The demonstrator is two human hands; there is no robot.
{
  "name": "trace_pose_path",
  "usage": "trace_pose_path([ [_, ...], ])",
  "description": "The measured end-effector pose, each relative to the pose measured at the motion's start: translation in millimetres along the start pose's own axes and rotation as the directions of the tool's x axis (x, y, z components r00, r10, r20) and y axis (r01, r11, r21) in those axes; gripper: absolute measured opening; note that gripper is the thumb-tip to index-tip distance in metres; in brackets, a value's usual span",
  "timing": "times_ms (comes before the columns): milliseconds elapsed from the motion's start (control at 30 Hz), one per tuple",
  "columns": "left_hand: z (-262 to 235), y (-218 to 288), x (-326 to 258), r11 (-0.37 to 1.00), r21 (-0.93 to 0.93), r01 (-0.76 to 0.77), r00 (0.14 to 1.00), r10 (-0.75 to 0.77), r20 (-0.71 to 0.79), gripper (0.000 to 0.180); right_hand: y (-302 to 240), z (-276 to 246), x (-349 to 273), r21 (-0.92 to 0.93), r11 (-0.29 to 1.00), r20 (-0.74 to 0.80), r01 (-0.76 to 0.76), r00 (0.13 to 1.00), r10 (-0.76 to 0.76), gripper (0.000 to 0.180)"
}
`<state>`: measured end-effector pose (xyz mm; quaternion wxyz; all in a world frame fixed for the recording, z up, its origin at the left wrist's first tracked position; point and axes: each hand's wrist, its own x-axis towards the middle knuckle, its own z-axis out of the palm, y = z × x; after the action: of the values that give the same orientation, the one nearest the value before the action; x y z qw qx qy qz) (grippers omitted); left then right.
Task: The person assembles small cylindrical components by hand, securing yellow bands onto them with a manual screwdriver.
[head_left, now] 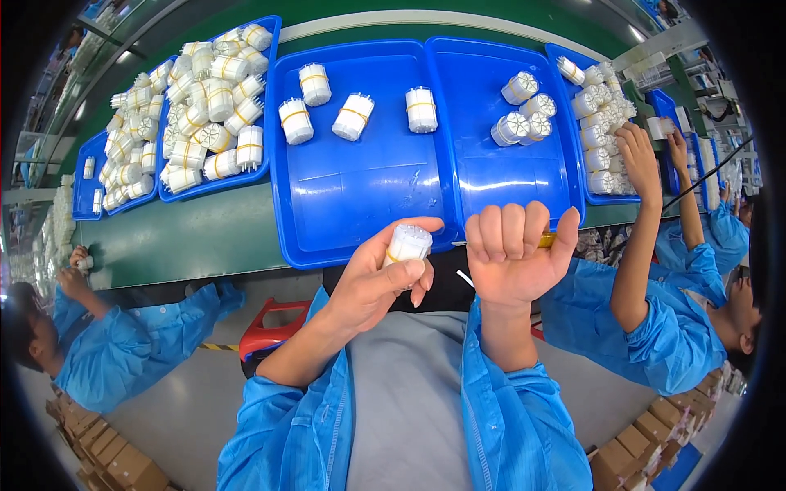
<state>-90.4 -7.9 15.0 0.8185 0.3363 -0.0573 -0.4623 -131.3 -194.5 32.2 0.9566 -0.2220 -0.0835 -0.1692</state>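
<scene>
My left hand [383, 277] holds a small white cylindrical bundle with a yellow band [407, 245], upright, near the front rim of the blue tray [344, 213]. My right hand [516, 250] is closed into a fist around a yellow-handled tool [546, 239], of which only a short end shows. The two hands are close together, just in front of the trays. On the left middle tray lie three more banded white bundles [352, 116]; a fourth [421, 109] lies by the seam. The right middle tray [524, 176] carries a cluster of bundles [524, 114].
Far-left blue trays [209, 184] are heaped with several white bundles. A person in a blue coat on the right reaches a hand [637, 151] to another piled tray [602, 106]. Another person in blue sits at left [123, 344]. A red stool [274, 323] and cardboard boxes [106, 450] are below.
</scene>
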Motion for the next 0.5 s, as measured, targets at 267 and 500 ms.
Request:
trace_pose_path([
  [267,6.2,-0.1,2.3,0.99,-0.126,-0.056,0.998,0.059,0.026,0.059,-0.7,-3.6,-2.1,-0.023,1.0,-0.026,0.01,1.0,-0.011,0.059],
  [500,-0.6,-8.3,3.2,0.964,-0.264,-0.036,0.986,0.077,0.147,0.061,-2.4,-4.1,-3.3,-0.035,0.999,-0.027,0.011,1.0,-0.012,0.059],
])
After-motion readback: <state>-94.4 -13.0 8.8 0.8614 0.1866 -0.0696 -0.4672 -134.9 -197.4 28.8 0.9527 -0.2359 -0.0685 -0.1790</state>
